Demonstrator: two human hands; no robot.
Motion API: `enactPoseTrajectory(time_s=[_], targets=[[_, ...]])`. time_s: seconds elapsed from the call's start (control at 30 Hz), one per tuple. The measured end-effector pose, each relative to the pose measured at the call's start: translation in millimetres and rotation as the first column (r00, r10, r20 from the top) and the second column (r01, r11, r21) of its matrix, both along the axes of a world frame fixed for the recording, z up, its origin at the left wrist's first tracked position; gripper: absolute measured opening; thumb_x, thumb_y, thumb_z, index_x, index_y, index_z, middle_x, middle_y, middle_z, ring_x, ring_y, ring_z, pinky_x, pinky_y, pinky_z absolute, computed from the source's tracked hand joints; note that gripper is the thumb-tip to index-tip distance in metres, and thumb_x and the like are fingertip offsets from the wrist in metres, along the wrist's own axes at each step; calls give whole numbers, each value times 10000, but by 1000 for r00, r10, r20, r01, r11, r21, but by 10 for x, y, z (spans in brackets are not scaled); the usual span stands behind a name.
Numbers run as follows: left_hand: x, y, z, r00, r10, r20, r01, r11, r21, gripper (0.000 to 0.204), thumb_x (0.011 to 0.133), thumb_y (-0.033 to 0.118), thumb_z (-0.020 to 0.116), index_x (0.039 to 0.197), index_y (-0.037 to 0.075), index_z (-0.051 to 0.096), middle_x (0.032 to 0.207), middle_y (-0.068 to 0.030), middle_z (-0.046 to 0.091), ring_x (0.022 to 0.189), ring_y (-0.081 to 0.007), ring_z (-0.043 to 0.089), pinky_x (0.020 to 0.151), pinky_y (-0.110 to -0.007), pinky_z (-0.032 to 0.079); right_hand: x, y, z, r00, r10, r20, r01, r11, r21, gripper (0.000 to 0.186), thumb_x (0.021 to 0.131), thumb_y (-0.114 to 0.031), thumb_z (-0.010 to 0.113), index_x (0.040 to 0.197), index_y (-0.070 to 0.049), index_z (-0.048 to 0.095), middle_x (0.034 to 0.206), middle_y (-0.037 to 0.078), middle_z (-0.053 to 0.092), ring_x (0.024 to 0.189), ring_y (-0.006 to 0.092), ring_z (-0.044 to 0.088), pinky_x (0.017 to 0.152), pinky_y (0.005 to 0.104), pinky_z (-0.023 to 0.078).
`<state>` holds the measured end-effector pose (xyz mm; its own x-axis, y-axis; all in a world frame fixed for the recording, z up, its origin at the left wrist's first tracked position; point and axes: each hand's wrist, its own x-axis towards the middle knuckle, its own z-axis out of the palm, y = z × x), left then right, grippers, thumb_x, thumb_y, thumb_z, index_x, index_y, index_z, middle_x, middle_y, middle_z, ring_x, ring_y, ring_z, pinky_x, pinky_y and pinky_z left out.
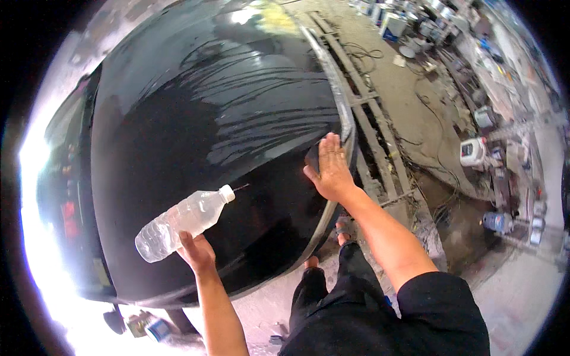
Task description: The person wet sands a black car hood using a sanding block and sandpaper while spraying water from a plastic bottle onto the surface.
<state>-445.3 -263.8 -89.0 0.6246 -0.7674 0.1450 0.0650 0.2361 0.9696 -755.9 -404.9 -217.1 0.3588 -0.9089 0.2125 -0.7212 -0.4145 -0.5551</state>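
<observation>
Black sleeve (442, 302) nearest; right hand (332, 170), fingers together, holds down a dark pad (311, 155); left hand (199, 254) clasps a slanting bottle (193, 215) (cap (227, 193) nearer the right).

A: Camera position?
B: Worn on the head, left fisheye, facing steeply down (straight edges bow near the rim).
A: Range?
B: Near; the dark car panel (154, 142) spans left and centre.

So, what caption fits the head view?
Left hand holds a bottle over a dark car panel; right hand lies near the panel's edge.
</observation>
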Motion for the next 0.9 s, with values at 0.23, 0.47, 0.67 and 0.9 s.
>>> enactPoseTrajectory(time_s=[0.23,0.47,0.67,0.9], targets=[[687,628,166,980,191,49,-189,981,-29,684,923,397,654,1395,-23,391,1380,-160,501,1273,-309,504,1086,-465,409,1681,740,832,864,461,201,-477,878,37,913,804,-512,691,1417,84,368,1547,291,230,1479,418,130,1204,506,78],[1023,1483,580,922,377,93,-373,926,-58,672,924,385,658,1395,-21,402,1391,-153,494,1279,-294,501,1098,-449,399,1876,904,1172,703,700,121,-705,709,-3,889,811,-544,662,1431,31,386,1552,259,257,1469,409,186,1192,509,147],[1226,1959,544,875,478,70,-476,878,-48,754,876,447,700,1408,11,390,1388,-136,493,1291,-279,482,1123,-425,366,848,522,637,919,377,-112,-390,910,-141,996,852,-506,648,1536,0,130,1603,253,64,1490,430,14,1185,557,70],[1355,2081,622,861,503,71,-498,864,-81,759,897,508,640,1406,4,387,1376,-149,501,1280,-288,495,1111,-426,377,2692,1172,1494,674,725,-140,-729,684,36,985,899,-656,446,1483,102,215,1586,279,115,1492,409,45,1211,500,35]])
